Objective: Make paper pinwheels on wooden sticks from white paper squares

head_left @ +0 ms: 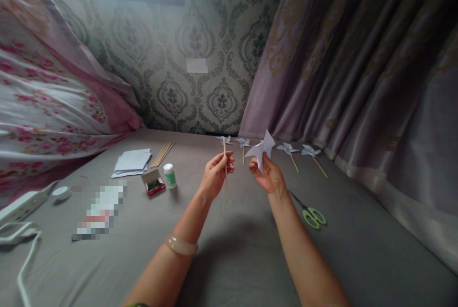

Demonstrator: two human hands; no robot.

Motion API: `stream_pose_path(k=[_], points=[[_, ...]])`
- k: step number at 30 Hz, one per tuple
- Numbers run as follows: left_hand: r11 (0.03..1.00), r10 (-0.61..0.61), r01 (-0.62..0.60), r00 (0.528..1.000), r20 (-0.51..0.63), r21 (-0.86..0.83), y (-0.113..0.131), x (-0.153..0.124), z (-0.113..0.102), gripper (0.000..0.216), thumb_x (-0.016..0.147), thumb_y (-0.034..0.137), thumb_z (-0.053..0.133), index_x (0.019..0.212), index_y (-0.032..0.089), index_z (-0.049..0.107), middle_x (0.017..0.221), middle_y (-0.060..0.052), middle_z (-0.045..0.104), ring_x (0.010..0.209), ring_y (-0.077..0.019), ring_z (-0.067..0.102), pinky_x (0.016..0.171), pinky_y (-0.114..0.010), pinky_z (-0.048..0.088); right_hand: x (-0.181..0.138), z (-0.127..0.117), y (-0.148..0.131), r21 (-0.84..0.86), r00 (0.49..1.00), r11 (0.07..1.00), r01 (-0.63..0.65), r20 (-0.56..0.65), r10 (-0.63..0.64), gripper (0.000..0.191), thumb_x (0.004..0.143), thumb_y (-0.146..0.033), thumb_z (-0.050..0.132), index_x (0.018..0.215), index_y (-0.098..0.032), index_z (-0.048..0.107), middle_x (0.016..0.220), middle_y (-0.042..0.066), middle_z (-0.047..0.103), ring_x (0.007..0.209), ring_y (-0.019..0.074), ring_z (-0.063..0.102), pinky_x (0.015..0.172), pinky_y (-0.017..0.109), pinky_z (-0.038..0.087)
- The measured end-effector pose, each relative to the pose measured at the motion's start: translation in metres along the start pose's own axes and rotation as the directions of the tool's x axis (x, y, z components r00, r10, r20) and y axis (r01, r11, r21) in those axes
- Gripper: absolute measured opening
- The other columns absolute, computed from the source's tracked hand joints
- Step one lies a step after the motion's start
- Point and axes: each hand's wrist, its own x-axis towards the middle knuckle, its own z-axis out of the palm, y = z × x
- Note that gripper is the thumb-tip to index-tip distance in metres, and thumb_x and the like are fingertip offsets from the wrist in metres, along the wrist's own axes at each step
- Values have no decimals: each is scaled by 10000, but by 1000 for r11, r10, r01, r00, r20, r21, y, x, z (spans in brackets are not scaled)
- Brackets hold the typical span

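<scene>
My left hand (216,172) is closed around a thin wooden stick (225,168), held upright above the grey sheet. My right hand (266,173) pinches a folded white paper pinwheel (263,148) just to the right of the stick's top. The two hands are close together but apart. A pale bangle (181,245) sits on my left wrist.
Finished paper pinwheels on sticks (289,150) lie at the far edge by the purple curtain (358,82). Green-handled scissors (311,215) lie to the right. To the left are white paper sheets (132,161), spare sticks (163,153), a small pin box (153,183), a glue bottle (170,175), a tape roll (60,193) and a power strip (21,204).
</scene>
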Motion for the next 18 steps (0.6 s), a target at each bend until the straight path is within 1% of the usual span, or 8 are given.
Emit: stream_pose_path(k=[3,5,7,11,14,16,18], points=[[999,5,-5,1000,12,-37,2,6,1,409,686,267,743,1067,159,641,841,-35,658,635,-95,604,559,-207,441,6,13,-8,26,999,998,50,9,-50,113,694,-279,757,715,-253,648,703,-60,623,652,95,530,680,253,490],[999,-28,28,1000,9,-42,2,7,1,412,668,247,745,1059,161,645,951,-61,673,725,-130,646,579,-221,467,9,19,-7,28,996,996,81,20,-82,118,698,-294,755,705,-257,642,715,-59,626,668,100,532,718,274,495],[998,-62,62,998,14,-31,2,8,0,385,657,241,743,1021,145,660,1015,-86,678,794,-159,665,617,-237,490,12,22,-2,8,993,994,106,47,-107,139,685,-316,767,709,-269,640,717,-67,625,678,101,532,740,281,498],[996,-88,88,995,40,2,3,7,0,374,676,259,734,1022,134,667,983,-114,707,819,-181,676,678,-257,498,14,23,8,-109,987,984,144,85,-135,199,640,-395,793,710,-287,641,663,-74,604,665,103,524,738,273,503],[995,-93,90,994,60,51,6,6,4,386,686,287,739,1034,134,672,959,-127,719,828,-201,680,689,-271,498,13,23,9,-163,987,975,149,89,-136,297,514,-437,849,663,-289,637,630,-68,583,659,116,520,710,271,498],[992,-89,82,994,70,94,9,4,8,378,693,294,741,1033,141,682,937,-121,725,809,-202,679,684,-275,498,12,22,6,-175,982,971,164,123,-144,355,435,-453,873,617,-285,619,607,-64,549,648,122,506,686,275,487],[989,-78,68,994,78,134,12,2,13,348,705,291,735,1021,151,696,919,-109,729,784,-197,675,678,-276,498,11,21,2,-220,975,958,185,164,-150,388,420,-481,868,565,-267,578,573,-54,495,635,130,487,664,290,474]])
